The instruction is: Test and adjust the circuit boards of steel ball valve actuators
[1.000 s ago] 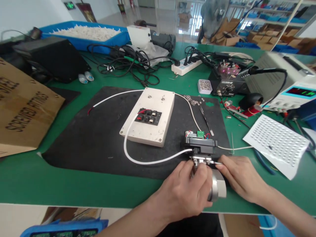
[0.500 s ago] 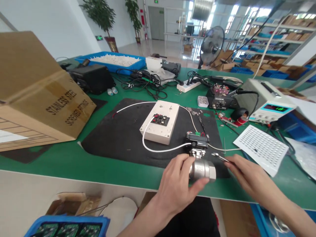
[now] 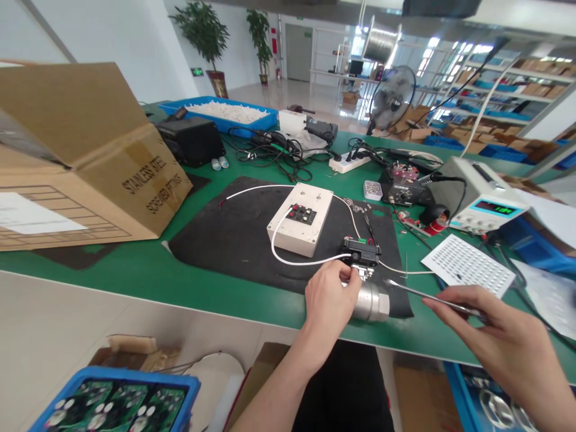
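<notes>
A steel ball valve (image 3: pixel 372 303) lies on its side at the front of the black mat (image 3: pixel 216 240), with a black actuator (image 3: pixel 360 252) joined to it by a metal bracket. My left hand (image 3: pixel 333 294) is closed in a pinch at that bracket; whatever lies between the fingertips is hidden. In my right hand (image 3: pixel 490 324) is a slim metal wrench (image 3: pixel 432 295), its head pointing left, just right of the valve and apart from it. A white cable (image 3: pixel 288 260) runs from the actuator to a beige box (image 3: pixel 292 237) with black terminals.
An open cardboard box (image 3: pixel 148 186) stands left. At right are a perforated white sheet (image 3: pixel 468 264), a power supply (image 3: pixel 481 198) and a small tray (image 3: pixel 372 190). Cables (image 3: pixel 279 147) and a power strip (image 3: pixel 348 162) lie behind. A blue crate (image 3: pixel 189 384) of circuit boards sits below.
My left hand has moved from around the valve body up to the bracket, fingers now pinched. My right hand has drawn back rightward, showing more of the wrench. The camera view has shifted.
</notes>
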`<state>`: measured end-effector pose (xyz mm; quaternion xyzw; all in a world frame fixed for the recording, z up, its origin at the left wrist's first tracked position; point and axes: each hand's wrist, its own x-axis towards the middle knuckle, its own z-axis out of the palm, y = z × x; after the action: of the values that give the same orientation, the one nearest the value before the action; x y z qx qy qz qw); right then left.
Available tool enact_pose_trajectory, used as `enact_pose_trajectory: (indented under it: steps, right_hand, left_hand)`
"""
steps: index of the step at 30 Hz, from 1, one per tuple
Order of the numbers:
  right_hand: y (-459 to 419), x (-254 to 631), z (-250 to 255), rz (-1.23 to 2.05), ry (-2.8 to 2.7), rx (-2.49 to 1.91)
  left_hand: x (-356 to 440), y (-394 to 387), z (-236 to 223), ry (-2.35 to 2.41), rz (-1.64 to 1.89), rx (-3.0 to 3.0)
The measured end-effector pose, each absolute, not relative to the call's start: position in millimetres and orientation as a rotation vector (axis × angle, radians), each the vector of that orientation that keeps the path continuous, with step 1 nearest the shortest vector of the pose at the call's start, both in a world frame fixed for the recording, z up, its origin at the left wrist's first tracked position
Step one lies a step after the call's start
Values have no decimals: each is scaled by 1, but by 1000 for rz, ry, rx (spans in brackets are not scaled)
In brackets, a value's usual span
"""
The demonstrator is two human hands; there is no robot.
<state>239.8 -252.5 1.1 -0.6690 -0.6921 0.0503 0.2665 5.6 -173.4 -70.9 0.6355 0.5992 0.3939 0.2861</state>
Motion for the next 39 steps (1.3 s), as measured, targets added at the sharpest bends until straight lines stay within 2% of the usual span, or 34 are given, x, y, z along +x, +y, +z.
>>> enact_pose_trajectory:
  steps: [7,13,21,28,35,39]
  right_hand:
    - [-227,210,24,298,-1719,-1660]
    - [-186,173,37,503,-1941,-1443]
    - [-150,131,33,214,-2457,-1278]
    - [-135,126,25,273,-2615,-1226]
    - [-151,141,31,362,-2599,-1194]
    - [-164,168,18,546,-2432,-1272]
  left_hand:
    - [6,-188,-75,1597,1115,1726]
    - [-2,-219,-83,1474,1118,2056]
    - [-8,-221,-87,1401,1046,2170]
    - [-11,-213,-79,1357,999,2391]
    - [-4,-206,-79,1398,771,2604]
    - [-6,-203,-90,1331,829,2649]
